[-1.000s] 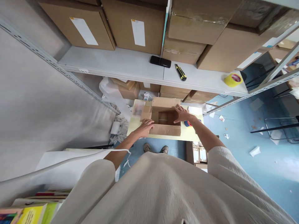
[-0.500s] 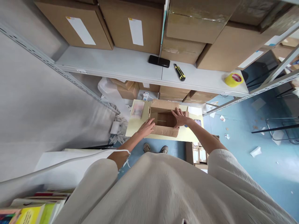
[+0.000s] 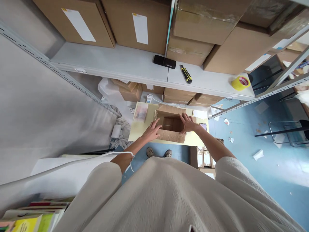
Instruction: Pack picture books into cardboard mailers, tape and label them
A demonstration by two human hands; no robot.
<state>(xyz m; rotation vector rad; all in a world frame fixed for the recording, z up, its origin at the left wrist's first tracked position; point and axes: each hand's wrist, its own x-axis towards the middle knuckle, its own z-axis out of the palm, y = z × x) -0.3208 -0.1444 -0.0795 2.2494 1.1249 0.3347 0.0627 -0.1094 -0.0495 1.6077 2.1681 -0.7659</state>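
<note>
An open cardboard box stands on a pale yellow table, its long flaps folded outward and its inside bare. At the box's left end is my left hand, fingers apart and stretched toward the rim; whether the fingertips touch the cardboard I cannot tell. My right hand grips the box's right end, with the fingers at the far side and the thumb at the near side. A phone lies on the table to the right of this hand.
Above the table runs a grey shelf with large cartons, a black phone-like object, a yellow-black utility knife and a yellow tape roll. A printed sheet lies on the table's left. Small boxes stand below right.
My left hand has lifted slightly off the box's left end and its fingers have spread. My right hand stays at the right end. The box has shifted a little rightward in view.
</note>
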